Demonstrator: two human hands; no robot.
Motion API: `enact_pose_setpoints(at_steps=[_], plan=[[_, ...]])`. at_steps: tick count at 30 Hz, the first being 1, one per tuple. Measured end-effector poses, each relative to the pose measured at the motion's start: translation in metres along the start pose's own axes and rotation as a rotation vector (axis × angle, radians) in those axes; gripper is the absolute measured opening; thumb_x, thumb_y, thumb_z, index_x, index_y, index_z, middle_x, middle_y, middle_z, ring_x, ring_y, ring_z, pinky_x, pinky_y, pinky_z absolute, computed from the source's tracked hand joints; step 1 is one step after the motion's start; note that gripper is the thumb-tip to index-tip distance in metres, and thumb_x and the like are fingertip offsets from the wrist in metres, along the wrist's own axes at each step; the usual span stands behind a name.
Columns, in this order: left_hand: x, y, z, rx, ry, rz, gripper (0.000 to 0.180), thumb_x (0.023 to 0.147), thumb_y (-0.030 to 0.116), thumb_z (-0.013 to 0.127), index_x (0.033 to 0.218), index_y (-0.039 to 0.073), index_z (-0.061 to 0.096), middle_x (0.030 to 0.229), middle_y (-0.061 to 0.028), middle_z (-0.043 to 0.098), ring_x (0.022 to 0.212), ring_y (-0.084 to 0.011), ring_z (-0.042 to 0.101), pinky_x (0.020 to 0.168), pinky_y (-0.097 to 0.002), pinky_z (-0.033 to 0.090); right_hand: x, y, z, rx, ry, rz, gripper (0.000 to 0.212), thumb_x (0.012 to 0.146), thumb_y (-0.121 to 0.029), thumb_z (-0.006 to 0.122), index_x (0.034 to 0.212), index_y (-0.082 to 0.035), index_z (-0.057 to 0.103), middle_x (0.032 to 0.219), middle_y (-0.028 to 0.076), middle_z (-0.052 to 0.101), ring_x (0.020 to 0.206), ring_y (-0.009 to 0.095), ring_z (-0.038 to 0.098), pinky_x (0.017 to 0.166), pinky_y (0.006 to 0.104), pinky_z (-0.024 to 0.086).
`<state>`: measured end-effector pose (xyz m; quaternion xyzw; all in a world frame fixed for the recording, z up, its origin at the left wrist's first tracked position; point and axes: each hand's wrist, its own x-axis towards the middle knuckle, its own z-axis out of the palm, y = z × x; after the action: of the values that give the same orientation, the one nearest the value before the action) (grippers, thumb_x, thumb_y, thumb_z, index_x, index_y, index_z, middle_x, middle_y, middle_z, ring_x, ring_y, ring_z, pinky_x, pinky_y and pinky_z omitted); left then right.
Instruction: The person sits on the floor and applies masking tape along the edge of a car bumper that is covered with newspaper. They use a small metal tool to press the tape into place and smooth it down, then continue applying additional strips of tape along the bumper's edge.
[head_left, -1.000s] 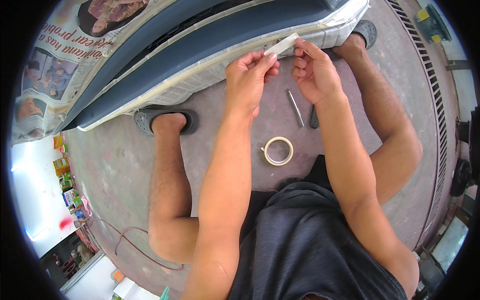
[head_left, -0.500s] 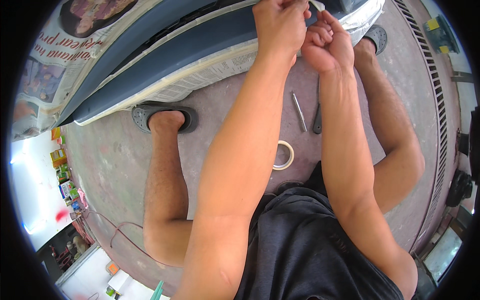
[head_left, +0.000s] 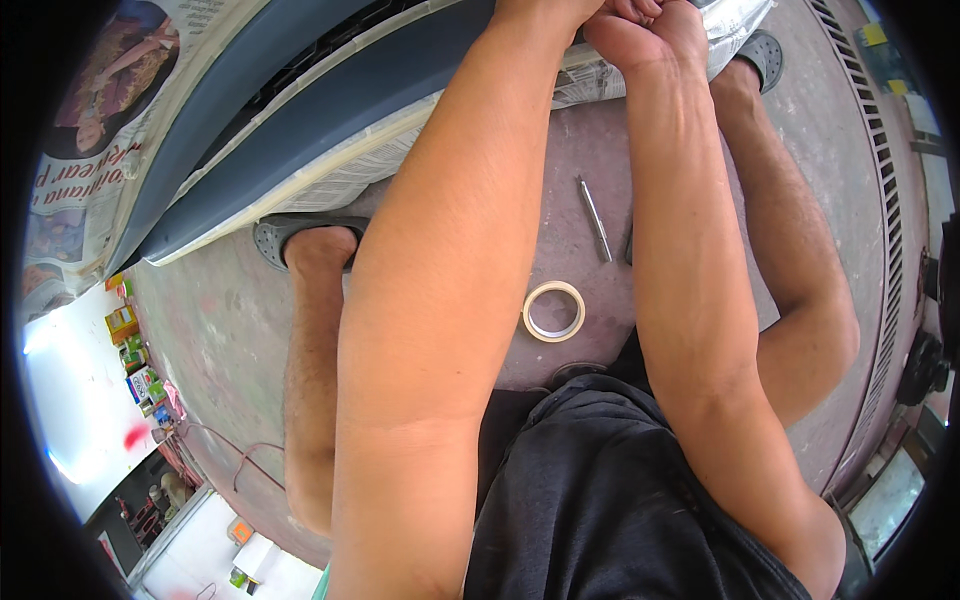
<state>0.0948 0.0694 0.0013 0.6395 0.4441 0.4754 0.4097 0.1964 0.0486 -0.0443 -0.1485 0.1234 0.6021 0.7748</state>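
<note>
My left hand is at the top edge, its fingers cut off or hidden. Close beside it, my right hand has curled fingers, partly cut off; whatever they grip is out of sight. Both are at the blue-grey bumper-like panel, which is edged with pale masking tape and covered around with newspaper. On the floor between my forearms lies a roll of masking tape. A slim silver pen-shaped tool lies beyond it. My right forearm mostly covers a dark handle.
My feet in grey clogs stand either side of the work. A slotted floor drain runs along the right. At the left are several small boxes by the wall and a thin reddish hose on the floor.
Both hands have moved up and farther out, partly leaving the picture. The small pale strip seen at the fingertips is now hidden. More of the tape roll shows.
</note>
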Motion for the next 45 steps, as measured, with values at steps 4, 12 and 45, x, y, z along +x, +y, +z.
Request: enact_pose_setpoints(at_steps=[4, 12, 45], plan=[[0.038, -0.059, -0.001, 0.612, -0.005, 0.532, 0.033, 0.097, 0.023, 0.049, 0.102, -0.001, 0.071, 0.106, -0.0227, 0.072, 0.098, -0.0363, 0.067, 0.093, -0.0467, 0.047, 0.000, 0.002, -0.002, 0.045, -0.079, 0.018, 0.036, 0.106, -0.014, 0.043, 0.070, -0.017, 0.041, 0.058, -0.008, 0.035, 0.042, 0.005, 0.027, 0.039, 0.0205, 0.022], [0.022, -0.014, -0.003, 0.364, -0.233, 0.138, 0.033, 0.097, 0.024, 0.048, 0.101, 0.001, 0.073, 0.105, -0.0202, 0.074, 0.103, -0.0346, 0.068, 0.095, -0.0464, 0.048, -0.024, 0.002, -0.004, 0.019, -0.029, 0.011, 0.027, 0.105, -0.012, 0.044, 0.079, -0.015, 0.047, 0.062, -0.008, 0.037, 0.044, 0.005, 0.030, 0.041, 0.0214, 0.023], [0.041, -0.058, 0.007, 0.847, -0.200, 0.672, 0.023, 0.092, 0.023, 0.062, 0.099, 0.004, 0.074, 0.108, -0.0210, 0.074, 0.107, -0.0391, 0.068, 0.096, -0.0515, 0.050, -0.033, -0.002, -0.008, -1.148, 0.054, -0.431, 0.037, 0.097, -0.010, 0.049, 0.131, -0.010, 0.063, 0.073, 0.000, 0.055, 0.052, 0.010, 0.045, 0.043, 0.0242, 0.034]])
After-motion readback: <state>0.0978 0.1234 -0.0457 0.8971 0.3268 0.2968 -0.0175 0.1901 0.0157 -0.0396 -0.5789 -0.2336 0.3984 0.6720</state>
